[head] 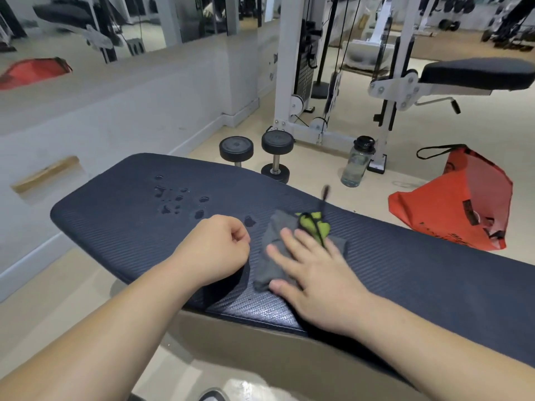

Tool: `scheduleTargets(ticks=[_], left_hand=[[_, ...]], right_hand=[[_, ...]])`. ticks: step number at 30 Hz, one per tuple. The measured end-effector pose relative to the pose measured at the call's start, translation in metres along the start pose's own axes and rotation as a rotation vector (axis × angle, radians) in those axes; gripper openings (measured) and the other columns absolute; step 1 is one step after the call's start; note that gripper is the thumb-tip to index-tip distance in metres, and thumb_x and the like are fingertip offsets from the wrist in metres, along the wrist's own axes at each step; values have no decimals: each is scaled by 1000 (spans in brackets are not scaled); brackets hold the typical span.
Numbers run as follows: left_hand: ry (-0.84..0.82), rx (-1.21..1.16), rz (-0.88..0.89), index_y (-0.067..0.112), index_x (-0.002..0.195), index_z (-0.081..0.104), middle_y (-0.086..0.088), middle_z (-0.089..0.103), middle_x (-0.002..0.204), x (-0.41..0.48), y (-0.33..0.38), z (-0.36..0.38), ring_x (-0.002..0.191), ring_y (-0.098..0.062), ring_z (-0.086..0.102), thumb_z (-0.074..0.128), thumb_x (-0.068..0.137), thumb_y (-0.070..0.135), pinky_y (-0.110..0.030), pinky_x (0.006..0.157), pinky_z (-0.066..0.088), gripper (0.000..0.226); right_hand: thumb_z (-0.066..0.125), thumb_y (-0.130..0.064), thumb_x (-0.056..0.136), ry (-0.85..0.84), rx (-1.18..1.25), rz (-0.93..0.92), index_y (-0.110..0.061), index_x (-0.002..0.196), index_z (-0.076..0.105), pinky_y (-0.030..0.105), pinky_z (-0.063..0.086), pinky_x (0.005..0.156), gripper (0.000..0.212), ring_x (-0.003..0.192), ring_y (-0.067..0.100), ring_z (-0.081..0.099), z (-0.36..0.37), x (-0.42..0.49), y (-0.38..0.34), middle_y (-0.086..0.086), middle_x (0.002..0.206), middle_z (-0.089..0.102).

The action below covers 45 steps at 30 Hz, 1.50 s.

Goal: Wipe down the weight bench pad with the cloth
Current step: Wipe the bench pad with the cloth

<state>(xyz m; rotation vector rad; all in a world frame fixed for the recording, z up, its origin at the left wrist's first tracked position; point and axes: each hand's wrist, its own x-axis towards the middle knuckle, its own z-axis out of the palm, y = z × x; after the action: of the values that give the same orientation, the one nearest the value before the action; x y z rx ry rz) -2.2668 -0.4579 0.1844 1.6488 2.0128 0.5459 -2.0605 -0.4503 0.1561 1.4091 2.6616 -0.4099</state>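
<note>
Pressing the grey cloth flat onto the weight bench pad is the right hand, fingers straight and spread over the fabric, thumb on its near edge. Cloth lies mid-pad, a green patch and a black cord showing at its far side. Left hand rests on the pad just beside the cloth, fingers curled into a loose fist, nothing seen in it. Water drops sit in a cluster on the pad beyond the left hand, one drop close to the cloth's left edge; none look wiped. Step, as judged: start of the wiping stroke, cloth down, wet area not yet reached. Next move likely calls for sliding the cloth leftward and away across the drops with steady downward pressure, and the left fist getting out of the path. Dumbbells, a bottle and a red bag are on the floor behind.
</note>
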Motion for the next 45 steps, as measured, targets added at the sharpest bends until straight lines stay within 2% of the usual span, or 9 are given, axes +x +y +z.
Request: scheduleTargets(ticks=[4,10,17,23,29,32,34,39,45], left_hand=[[18,-21,-18,24,77,71,7,71,72,0,-1,-4,72,-15,67,58,83,19,-28,67,54,15],[22,-41,-37,24,77,71,7,71,73,-4,-6,-10,73,-16,67,57,83,18,-28,68,55,16],[37,-59,-38,26,79,71,8,67,69,-4,-15,-14,68,-13,62,58,82,17,-23,61,44,16],[18,-38,74,30,103,72,13,67,87,-14,-2,-6,73,-2,60,55,86,18,-20,71,45,27],[-77,107,236,33,110,70,9,57,105,-22,29,16,96,-16,58,49,82,16,-40,87,54,39],[-125,216,229,31,110,67,6,57,104,-24,33,22,105,-20,55,45,82,16,-43,87,53,39],[-90,335,257,28,109,62,3,57,106,-31,41,28,110,-24,53,45,89,34,-42,87,52,27],[-259,692,254,25,160,7,-31,29,154,-61,74,63,141,-41,25,25,91,77,-51,110,33,89],[-219,732,326,34,160,1,-22,9,167,10,56,64,152,-35,13,24,102,56,-46,123,21,67]], right_hand=[[-2,-88,73,-22,-27,-90,-53,159,12,46,-4,130,94,160,10,-10,-5,1,12,-12,174,-6],[24,-68,101,88,-13,389,-45,163,13,54,-2,128,67,161,21,-5,-6,29,50,0,176,-3],[-2,-84,84,0,-43,-44,-48,162,8,50,-12,127,87,161,19,-12,9,-5,-24,0,175,-10],[18,-73,98,63,-54,283,-48,162,10,51,-7,129,69,160,22,-13,-3,14,15,6,175,-8],[30,-63,101,-102,7,31,-38,165,2,49,-14,126,74,158,23,-23,-2,-14,-21,10,172,-20],[60,-40,97,-121,436,10,-30,156,43,32,13,129,62,156,10,26,-42,-19,4,-5,166,36],[62,-25,93,167,742,131,-30,121,75,29,44,113,31,121,4,64,-61,-20,31,-16,124,73],[55,-26,96,425,507,358,-27,111,74,32,52,91,24,100,19,68,-44,0,69,-4,104,75],[48,-30,97,396,390,343,-21,117,72,43,52,99,32,119,28,61,-33,18,75,5,123,68]])
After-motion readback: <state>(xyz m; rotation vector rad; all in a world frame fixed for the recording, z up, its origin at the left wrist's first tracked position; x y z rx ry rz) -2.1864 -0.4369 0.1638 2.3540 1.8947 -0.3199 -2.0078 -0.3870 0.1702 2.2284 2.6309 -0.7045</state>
